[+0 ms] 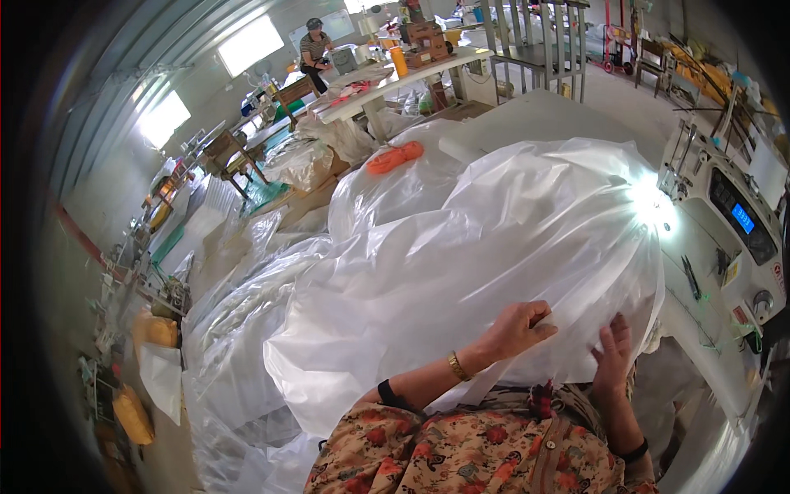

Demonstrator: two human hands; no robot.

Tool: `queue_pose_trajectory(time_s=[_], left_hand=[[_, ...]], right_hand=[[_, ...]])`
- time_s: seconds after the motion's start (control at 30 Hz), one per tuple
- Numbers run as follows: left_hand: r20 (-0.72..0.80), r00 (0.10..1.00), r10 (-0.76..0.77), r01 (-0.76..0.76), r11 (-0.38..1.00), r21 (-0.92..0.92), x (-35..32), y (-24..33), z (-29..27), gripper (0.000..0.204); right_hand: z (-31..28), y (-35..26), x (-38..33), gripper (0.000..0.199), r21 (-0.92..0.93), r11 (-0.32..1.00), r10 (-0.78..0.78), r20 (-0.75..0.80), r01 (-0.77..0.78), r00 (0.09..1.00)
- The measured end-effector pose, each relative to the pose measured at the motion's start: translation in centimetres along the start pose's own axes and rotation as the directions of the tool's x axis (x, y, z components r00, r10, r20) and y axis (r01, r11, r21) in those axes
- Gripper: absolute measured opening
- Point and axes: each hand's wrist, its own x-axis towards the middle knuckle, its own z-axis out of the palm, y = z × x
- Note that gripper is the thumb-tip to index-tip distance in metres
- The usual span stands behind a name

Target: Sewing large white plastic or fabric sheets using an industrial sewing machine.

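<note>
A large sheet of white, translucent plastic (pixel 395 272) spreads in loose folds over the table in front of me. Its folds gather at the far right under the bright lamp of a sewing machine (pixel 732 214). My left hand (pixel 520 331) is over the near part of the sheet, fingers curled toward the thumb; whatever lies between them is too small to make out. To its right, close to the sheet's near right edge, my right hand (pixel 612 350) points its fingers upward, slightly apart. The plastic seems to veil part of that hand.
Black thread snips (pixel 691 278) lie on the machine table. An orange bundle (pixel 395 157) rests on plastic beyond the sheet. Farther back stand a white table (pixel 395 86) and a grey metal rack (pixel 543 53). A person (pixel 315 53) sits at the back left. Yellow bundles (pixel 133 416) lie at left.
</note>
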Motion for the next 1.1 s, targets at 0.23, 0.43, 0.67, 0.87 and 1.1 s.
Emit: queue_pose_trajectory(time_s=[0.23, 0.43, 0.67, 0.87, 1.1], left_hand=[[-0.033, 0.992, 0.118, -0.110, 0.976, 0.190, -1.1, 1.7, 0.2, 0.022], [0.006, 0.999, 0.052, -0.053, 0.991, 0.124, -1.3, -0.9, 1.0, 0.018], [0.066, 0.992, -0.112, 0.121, 0.982, -0.145, -2.6, -1.1, 0.0, 0.010], [0.175, 0.957, -0.232, 0.287, 0.855, -0.432, -2.6, 2.9, 2.0, 0.011], [0.214, 0.920, -0.329, 0.390, 0.821, -0.417, -3.2, 2.2, 3.0, 0.017]], right_hand=[[0.9, 1.2, -3.1, 0.039, -0.058, 0.966, 0.247, 0.479, -0.250, 0.842], [1.0, -3.1, -6.0, 0.025, -0.210, 0.958, 0.275, 0.501, -0.193, 0.820], [0.6, -1.9, -5.0, 0.017, -0.043, 0.999, 0.016, 0.348, -0.001, 0.937], [0.5, -1.3, -5.9, 0.022, 0.096, 0.957, 0.178, 0.546, -0.272, 0.819], [0.6, 0.1, -5.6, 0.025, 0.032, 0.973, 0.196, 0.395, -0.227, 0.897]])
